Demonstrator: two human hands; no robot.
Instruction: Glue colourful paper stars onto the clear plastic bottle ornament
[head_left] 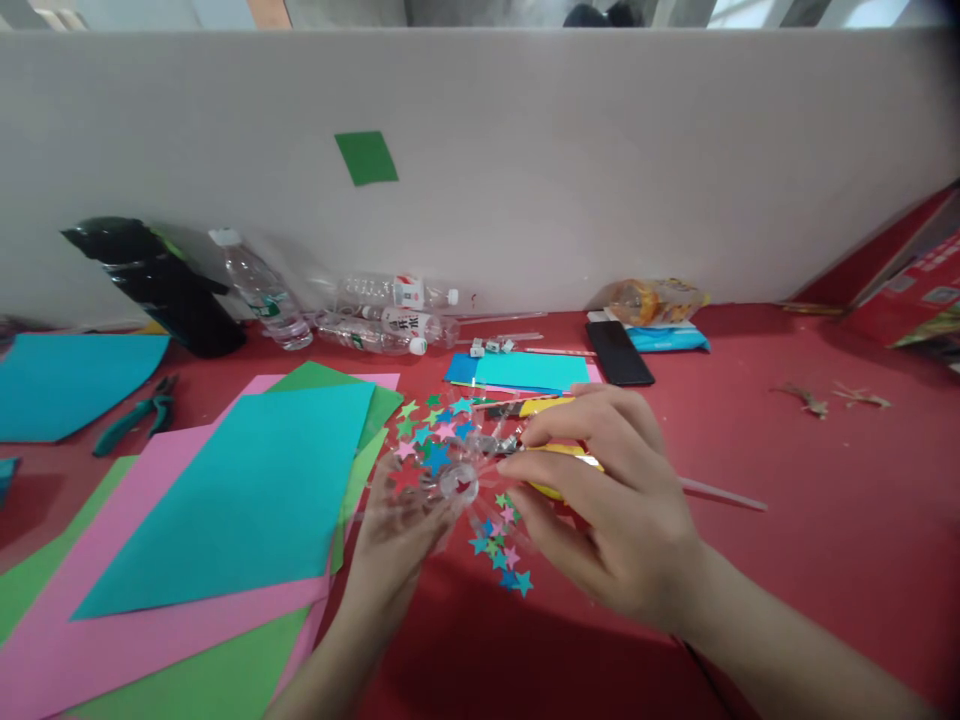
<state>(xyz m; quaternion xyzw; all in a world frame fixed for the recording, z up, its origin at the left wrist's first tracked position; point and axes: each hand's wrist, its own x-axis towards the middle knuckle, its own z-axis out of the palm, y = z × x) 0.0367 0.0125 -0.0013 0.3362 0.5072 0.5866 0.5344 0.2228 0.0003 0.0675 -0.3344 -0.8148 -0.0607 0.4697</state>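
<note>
My left hand [394,545] holds a clear plastic pinwheel-like piece [459,478] cut from a bottle top, its strips dotted with small coloured paper stars [436,440]. My right hand [604,500] pinches one strip at the right side of that piece, fingers closed. Something yellow [551,450], perhaps scissors' handles, lies partly hidden under my right hand. More stars [504,555] sit on the lower strips between both hands.
Teal, pink and green paper sheets [240,500] lie at the left. Pliers [139,415], a black object [161,285], several plastic bottles [375,315], a black phone [619,352], a snack bag [656,298] and red boxes [907,285] stand along the white partition. A clear straw [724,495] lies right.
</note>
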